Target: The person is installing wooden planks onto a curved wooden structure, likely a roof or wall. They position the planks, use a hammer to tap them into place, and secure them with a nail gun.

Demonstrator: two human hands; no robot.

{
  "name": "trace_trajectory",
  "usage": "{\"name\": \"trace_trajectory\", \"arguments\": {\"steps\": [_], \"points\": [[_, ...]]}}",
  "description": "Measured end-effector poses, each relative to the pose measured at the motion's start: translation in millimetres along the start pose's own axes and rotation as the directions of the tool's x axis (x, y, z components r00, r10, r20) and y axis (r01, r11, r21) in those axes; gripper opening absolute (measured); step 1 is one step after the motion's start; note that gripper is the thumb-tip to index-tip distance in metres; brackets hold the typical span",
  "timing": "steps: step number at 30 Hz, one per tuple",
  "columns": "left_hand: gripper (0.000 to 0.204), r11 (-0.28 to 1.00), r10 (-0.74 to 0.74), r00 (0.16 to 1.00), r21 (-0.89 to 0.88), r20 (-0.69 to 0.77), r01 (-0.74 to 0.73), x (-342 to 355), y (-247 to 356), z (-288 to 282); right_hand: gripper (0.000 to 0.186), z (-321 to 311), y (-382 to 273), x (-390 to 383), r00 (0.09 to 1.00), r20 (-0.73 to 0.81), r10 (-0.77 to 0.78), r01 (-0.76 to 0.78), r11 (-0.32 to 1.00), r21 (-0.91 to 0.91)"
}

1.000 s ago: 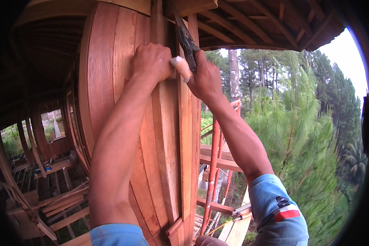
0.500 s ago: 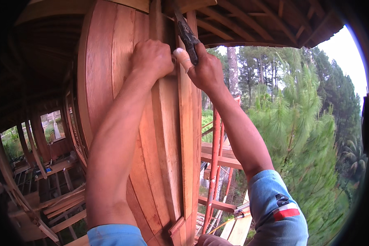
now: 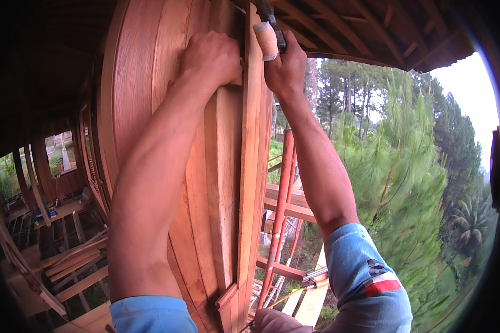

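High on a wall of reddish vertical boards, my left hand is closed in a fist against the wood. Its fingers are mostly hidden, and a small wood edge shows just beneath them. To its right, a narrow upright wooden strip stands out from the boards. My right hand grips a black-handled tool beside the top of this strip. The tool's far end is cut off by the upper edge. A pale wrapping covers the thumb of that hand.
Red scaffold poles and crossing timbers stand to the right, above planks. Roof rafters hang overhead. At the left is an open timber frame with stacked boards. Trees fill the right side.
Both hands sit higher in the picture. My right hand has risen and turned the tool more upright, so less of it shows. The whole view has shifted slightly.
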State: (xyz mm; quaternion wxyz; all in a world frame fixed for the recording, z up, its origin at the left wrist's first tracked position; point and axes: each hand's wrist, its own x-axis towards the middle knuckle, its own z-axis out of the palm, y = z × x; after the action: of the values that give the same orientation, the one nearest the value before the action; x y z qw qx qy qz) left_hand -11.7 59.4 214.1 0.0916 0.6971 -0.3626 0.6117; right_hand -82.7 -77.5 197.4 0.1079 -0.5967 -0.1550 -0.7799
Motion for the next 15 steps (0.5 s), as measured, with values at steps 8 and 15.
{"name": "trace_trajectory", "arguments": {"steps": [8, 15], "points": [[0.022, 1.0, -0.013, 1.0, -0.021, 0.017, 0.013, -2, 1, -5, 0.041, -2, 13, 1, 0.997, 0.041, -0.063, 0.065, 0.996, -0.06], [0.022, 1.0, -0.001, 1.0, 0.001, 0.002, 0.001, 0, -2, 1, 0.052, -11, 13, -13, 0.997, 0.004, -0.072, 0.072, 0.997, 0.003]]}}
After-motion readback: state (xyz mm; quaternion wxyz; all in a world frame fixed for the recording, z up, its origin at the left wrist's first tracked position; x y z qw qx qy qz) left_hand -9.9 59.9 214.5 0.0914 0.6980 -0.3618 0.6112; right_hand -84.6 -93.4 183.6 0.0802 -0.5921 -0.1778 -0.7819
